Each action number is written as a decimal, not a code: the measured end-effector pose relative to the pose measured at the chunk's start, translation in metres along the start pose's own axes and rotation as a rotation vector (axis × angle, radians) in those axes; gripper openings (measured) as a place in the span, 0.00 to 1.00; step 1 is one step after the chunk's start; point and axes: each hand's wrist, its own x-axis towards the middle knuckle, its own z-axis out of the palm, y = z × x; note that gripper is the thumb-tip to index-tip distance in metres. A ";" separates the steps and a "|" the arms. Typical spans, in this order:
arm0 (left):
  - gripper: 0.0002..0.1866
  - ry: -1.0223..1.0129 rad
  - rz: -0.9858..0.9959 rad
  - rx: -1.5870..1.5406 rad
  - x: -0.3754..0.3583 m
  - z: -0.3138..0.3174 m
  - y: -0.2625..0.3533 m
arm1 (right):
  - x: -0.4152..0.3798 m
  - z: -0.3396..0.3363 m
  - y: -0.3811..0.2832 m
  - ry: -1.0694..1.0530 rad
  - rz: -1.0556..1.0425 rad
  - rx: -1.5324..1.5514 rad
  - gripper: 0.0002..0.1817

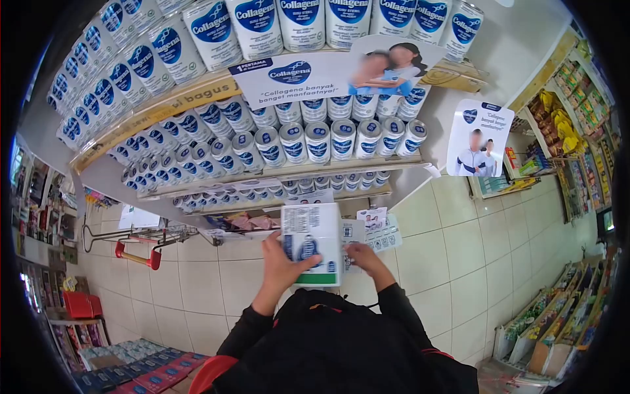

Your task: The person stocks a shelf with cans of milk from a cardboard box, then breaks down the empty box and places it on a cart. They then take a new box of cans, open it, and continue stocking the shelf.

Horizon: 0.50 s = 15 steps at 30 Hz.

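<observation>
I am in a shop with a floor of shiny cream square tiles (pixel 446 276). My left hand (pixel 283 266) grips a white cardboard box with blue marks and a green stripe (pixel 312 226). My thumb lies across its front and my fingers go round its left side. The box is up in front of my chest, near the shelves. My right hand (pixel 369 260) is by the right side of the box, with its fingers bent, at a pale flat piece with small pictures (pixel 353 231). I cannot tell if it grips that piece or only touches it. My black sleeves (pixel 408 315) come down to my wrists.

Just past my right hand is a white printed sheet with a photo and rows of little pictures (pixel 387 236). In front of me, small white and blue metal cans (pixel 318 141) stand in rows on the shelves. Above them is a long white paper sign (pixel 295 85), and bigger white and blue cans (pixel 302 26) stand on top. A white card with round corners (pixel 479 134) is to the right of the shelves. To the left is a metal wire cart (pixel 167 233) with a red and yellow handle (pixel 136 257).
</observation>
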 end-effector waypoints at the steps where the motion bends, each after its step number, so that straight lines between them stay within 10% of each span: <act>1: 0.51 -0.015 0.022 -0.077 0.002 0.011 0.003 | -0.005 -0.005 -0.015 0.027 -0.015 0.022 0.27; 15: 0.52 -0.173 0.001 -0.314 0.021 0.027 0.002 | -0.033 -0.007 -0.134 -0.033 -0.307 -0.081 0.25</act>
